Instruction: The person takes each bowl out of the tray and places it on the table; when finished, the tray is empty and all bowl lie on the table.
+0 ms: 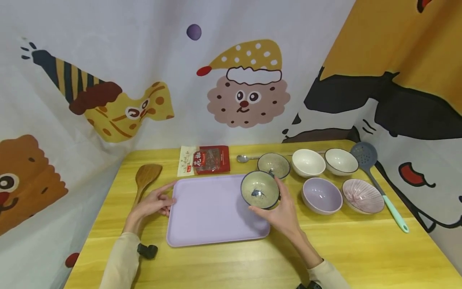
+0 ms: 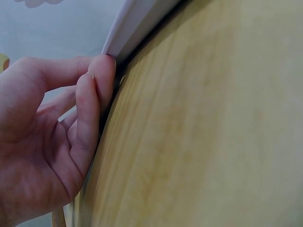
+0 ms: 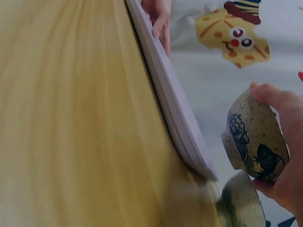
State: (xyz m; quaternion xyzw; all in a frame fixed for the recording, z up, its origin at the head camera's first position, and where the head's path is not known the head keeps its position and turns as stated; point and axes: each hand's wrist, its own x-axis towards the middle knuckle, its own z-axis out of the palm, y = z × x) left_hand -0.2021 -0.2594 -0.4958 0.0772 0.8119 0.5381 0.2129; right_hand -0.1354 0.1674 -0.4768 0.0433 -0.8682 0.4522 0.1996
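Note:
A speckled beige bowl [image 1: 258, 190] with a dark rim and a blue fish motif is tilted in my right hand [image 1: 286, 212]. Thumb and fingers grip it by its sides, above the right part of a lilac rectangular tray [image 1: 213, 216]. The right wrist view shows the bowl's patterned outside [image 3: 258, 137] raised off the table. At the tray's left edge, my left hand [image 1: 153, 204] holds the rim with its fingertips. Close up in the left wrist view, bent fingers [image 2: 85, 109] meet at the tray's edge [image 2: 135, 26].
Behind the held bowl stands a similar speckled bowl [image 1: 274, 162]. To the right are two white bowls [image 1: 308, 162], a lilac bowl [image 1: 322, 196], a striped bowl [image 1: 362, 196] and a skimmer [image 1: 384, 192]. A spice packet [image 1: 213, 159], spoon [image 1: 243, 159] and wooden spatula [image 1: 148, 174] lie around the tray.

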